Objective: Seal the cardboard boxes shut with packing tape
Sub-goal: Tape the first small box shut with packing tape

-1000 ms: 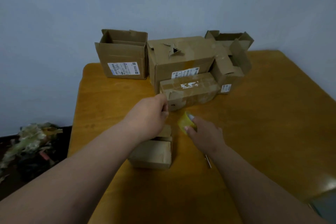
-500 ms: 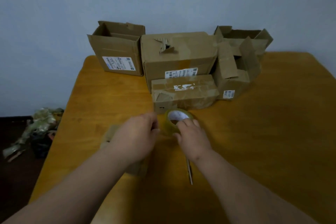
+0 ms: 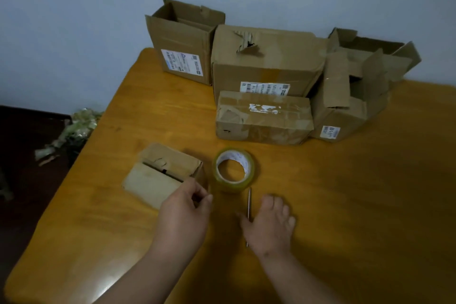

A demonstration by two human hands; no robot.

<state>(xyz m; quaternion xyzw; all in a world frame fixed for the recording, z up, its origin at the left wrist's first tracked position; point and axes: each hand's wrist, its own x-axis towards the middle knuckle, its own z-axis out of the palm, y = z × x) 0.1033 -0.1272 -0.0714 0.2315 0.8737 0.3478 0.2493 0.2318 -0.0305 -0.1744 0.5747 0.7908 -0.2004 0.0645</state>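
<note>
Small box [image 3: 162, 175] flaps unsealed | left hand [image 3: 183, 215] grasps its corner | right hand [image 3: 270, 226] released

a plain room, most likely in a home, set up for packing by hand. a wooden table [image 3: 370, 205] stands pushed into the corner of a bare pale blue wall [image 3: 74, 7]. worn cardboard boxes [image 3: 266, 61] with shipping labels crowd its far side. a tape roll [image 3: 233, 170] lies among them. crumpled scraps [image 3: 74, 131] lie on the dark floor [image 3: 22, 155].
</note>
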